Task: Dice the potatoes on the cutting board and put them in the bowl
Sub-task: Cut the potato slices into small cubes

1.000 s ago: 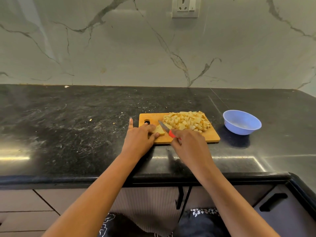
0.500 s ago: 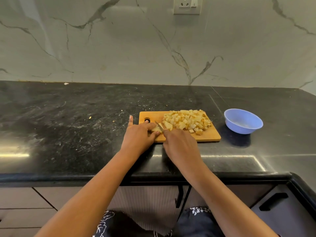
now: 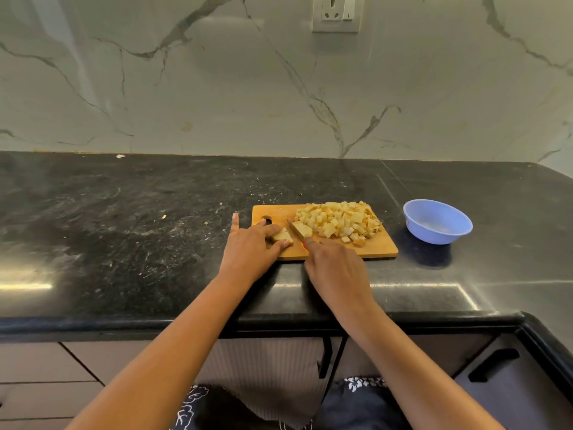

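A wooden cutting board [image 3: 372, 251] lies on the black counter, with a heap of diced potato [image 3: 338, 221] on its right half. My left hand [image 3: 251, 249] pinches a potato piece [image 3: 282, 234] at the board's left end, between thumb and fingers. My right hand [image 3: 336, 268] grips a knife [image 3: 294, 230] with a red handle. The blade stands between the held piece and a cut-off slice beside the heap. An empty blue bowl [image 3: 437, 221] sits on the counter to the right of the board.
A marble wall with a socket [image 3: 336, 13] rises behind the counter. Small crumbs [image 3: 163, 216] lie on the counter to the left. Cabinet fronts and a dark handle [image 3: 493, 364] are below the counter's front edge.
The knife came down through the potato piece and now stands between two parts. My right hand shifted slightly left and forward. The left hand kept its hold.
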A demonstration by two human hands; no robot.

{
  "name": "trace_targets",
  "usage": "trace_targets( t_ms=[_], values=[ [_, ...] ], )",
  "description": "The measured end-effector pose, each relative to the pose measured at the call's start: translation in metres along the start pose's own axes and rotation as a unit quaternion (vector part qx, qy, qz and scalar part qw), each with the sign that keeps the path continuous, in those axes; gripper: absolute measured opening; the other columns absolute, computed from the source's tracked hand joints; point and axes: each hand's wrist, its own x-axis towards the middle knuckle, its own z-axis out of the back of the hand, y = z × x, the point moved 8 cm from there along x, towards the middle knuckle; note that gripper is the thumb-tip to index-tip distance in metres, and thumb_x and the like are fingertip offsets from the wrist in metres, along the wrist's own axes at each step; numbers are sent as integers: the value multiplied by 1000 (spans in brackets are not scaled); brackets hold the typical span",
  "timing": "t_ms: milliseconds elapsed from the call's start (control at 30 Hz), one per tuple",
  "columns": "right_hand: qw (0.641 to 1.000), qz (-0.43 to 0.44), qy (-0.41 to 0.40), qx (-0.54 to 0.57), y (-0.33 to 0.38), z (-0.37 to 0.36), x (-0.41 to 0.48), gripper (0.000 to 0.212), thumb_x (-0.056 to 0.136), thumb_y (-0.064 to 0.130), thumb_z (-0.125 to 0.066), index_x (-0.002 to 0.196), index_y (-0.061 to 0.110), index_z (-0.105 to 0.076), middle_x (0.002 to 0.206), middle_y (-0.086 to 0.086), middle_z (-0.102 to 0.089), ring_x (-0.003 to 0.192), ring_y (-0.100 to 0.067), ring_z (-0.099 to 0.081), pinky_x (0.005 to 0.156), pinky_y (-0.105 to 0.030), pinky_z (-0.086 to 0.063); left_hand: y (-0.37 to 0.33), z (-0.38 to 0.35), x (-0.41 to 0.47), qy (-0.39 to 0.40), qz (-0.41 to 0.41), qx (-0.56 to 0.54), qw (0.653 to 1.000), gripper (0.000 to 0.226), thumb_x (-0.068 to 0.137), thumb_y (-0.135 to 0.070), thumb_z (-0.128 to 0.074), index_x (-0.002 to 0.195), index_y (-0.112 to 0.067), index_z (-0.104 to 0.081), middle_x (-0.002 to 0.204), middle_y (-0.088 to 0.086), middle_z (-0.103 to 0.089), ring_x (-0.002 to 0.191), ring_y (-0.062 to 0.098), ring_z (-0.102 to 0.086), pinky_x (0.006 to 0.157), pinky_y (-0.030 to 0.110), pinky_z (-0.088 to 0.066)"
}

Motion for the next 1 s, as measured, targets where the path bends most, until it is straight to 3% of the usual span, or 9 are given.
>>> trace_targets(
  t_ms=[200,533,733,1000],
  values=[
    [997,1,-51,56,-5,14,-5,39,96,24,-45,135,22,-53,107,3,-67,90,-13,-60,68,-20,-38,11,1,-1,-25,17,-91,995,48,91,-45,-56,134,-24,-53,139,-1,-52,138,11,-34,114,38,15],
    [997,19,-28,72,7,15,-9,40,97,24,-44,136,23,-50,93,3,-65,76,-7,-50,68,-22,-46,14,-6,3,-16,14,-85,996,41,93,-44,-52,131,-29,-55,140,-1,-52,138,8,-33,112,37,18],
    [998,18,-18,64,11,13,-9,41,98,24,-43,138,22,-48,96,2,-64,78,-10,-52,64,-23,-42,16,-5,5,-31,12,-97,995,40,91,-43,-56,128,-28,-58,134,-3,-57,137,8,-35,112,37,17],
    [998,31,37,-38,31,-6,-1,38,101,17,-41,138,15,-41,111,-2,-59,92,-18,-60,61,-24,-32,15,-2,4,-41,7,-96,995,38,91,-43,-56,125,-27,-61,130,-3,-60,137,8,-36,112,37,18]
  ],
)
